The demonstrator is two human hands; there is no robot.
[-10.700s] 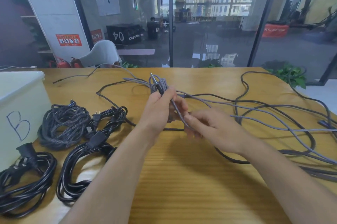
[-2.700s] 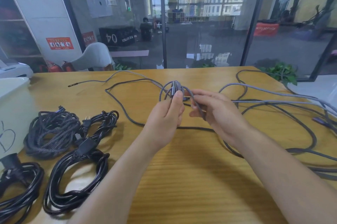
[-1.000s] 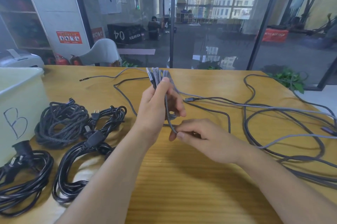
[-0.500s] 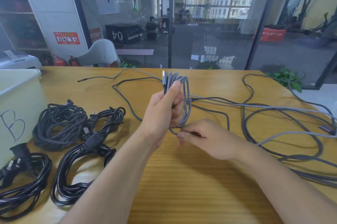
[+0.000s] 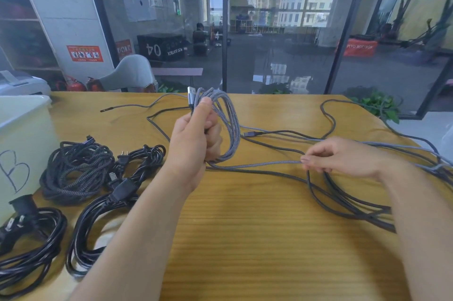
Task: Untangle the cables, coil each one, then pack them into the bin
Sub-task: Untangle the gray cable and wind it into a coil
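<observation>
We see the left hand [image 5: 196, 139] raised above the middle of the wooden surface [image 5: 245, 239], its grip closed around a coil of grey braided cable [image 5: 229, 126]: the fingers curl over the gathered loops and the thumb lies along them. A silver USB plug [image 5: 191, 93] stands up out of the top of that bundle, just above the thumb. The loops hang down on the right side of the hand and come back in below it.

From the bottom of the coil one strand of the same grey cable runs across to the right hand [image 5: 343, 157], whose grip is a pinch of fingertips and thumb on that strand, with the other fingers curled. The right hand sits lower and nearer the right edge, well apart from the left.

Behind and below the right hand, loose grey cables [image 5: 343, 205] sprawl over the right half of the surface in wide overlapping loops; we cannot tell how many there are. A small plug end [image 5: 248, 134] lies between the two hands.

Near the left edge lie coiled cables: a dark braided coil [image 5: 73, 173], a black power cord [image 5: 103, 232] beside it, and another black cord [image 5: 29, 246] at the near left corner. The white bin [image 5: 24, 134], marked with a handwritten B, stands at the left edge, just beside these coils.
</observation>
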